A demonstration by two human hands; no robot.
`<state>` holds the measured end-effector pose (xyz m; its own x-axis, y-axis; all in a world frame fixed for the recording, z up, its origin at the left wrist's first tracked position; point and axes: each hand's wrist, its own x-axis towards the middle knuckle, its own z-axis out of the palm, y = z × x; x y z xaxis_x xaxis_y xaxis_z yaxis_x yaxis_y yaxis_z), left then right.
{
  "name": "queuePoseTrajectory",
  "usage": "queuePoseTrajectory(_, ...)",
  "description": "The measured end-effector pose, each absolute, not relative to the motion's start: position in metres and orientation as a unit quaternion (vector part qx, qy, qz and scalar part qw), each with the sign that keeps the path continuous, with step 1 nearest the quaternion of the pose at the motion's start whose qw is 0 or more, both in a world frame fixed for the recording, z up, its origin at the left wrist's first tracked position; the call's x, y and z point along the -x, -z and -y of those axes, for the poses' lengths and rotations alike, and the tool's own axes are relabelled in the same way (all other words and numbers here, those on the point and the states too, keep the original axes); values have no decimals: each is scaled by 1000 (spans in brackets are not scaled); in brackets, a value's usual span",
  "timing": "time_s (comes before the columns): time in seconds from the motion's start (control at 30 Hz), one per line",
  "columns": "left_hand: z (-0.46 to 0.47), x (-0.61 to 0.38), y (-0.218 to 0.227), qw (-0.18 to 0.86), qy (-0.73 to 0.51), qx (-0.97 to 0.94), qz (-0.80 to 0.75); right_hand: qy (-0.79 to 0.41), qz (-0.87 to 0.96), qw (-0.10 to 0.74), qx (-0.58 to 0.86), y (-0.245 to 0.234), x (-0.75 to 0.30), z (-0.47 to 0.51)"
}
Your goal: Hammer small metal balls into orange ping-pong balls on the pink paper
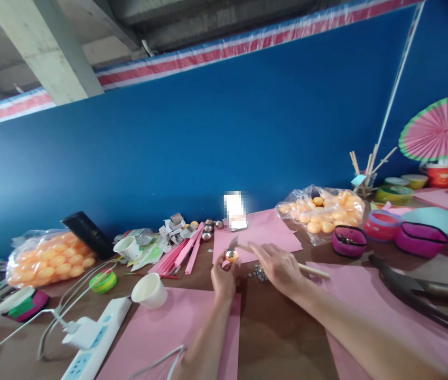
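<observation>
My left hand (225,278) pinches an orange ball (235,258) whose top is covered in shiny silver pieces (230,253). In my right hand (279,266) is a long wooden-handled tool (315,271) with a pointed, blade-like metal tip (233,242). That tip is close to the top of the ball; whether they touch I cannot tell. Between my hands, a small pile of silver studs (260,273) lies on the brown table. Behind the ball are pink paper (263,228) and several silver-covered balls (207,229).
Clear bags of orange balls lie at left (52,258) and right (327,211). Paper cups (149,291), a power strip (103,335) with cables and pink paper strips (178,250) occupy the left. A hammer (418,287) and magenta containers (350,241) are at right. A blue wall (208,142) stands behind.
</observation>
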<state>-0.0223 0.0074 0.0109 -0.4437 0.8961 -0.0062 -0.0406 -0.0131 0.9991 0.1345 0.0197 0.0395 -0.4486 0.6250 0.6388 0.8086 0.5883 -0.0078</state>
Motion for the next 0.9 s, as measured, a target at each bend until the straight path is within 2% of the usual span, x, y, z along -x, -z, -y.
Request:
queuePoseTrajectory(0.17, -8, 25, -11, 353, -597, -371, -618, 145, 850, 272, 428, -37, -133, -20)
queuePoseTrajectory(0.33, -9, 28, -9, 334, -595, -394, -616, 142, 844, 287, 430, -39, -133, -19)
queuePoseTrajectory(0.43, -9, 28, -8, 341, -596, -411, -600, 135, 851, 276, 425, -40, -133, -18)
queuePoseTrajectory(0.7, -7, 15, -16, 416, -672, -352, -501, 147, 827, 320, 439, -42, -136, -20)
queuePoseTrajectory(0.9, -7, 16, -18, 396, -655, -372, -524, 162, 839, 294, 428, -41, -135, -18)
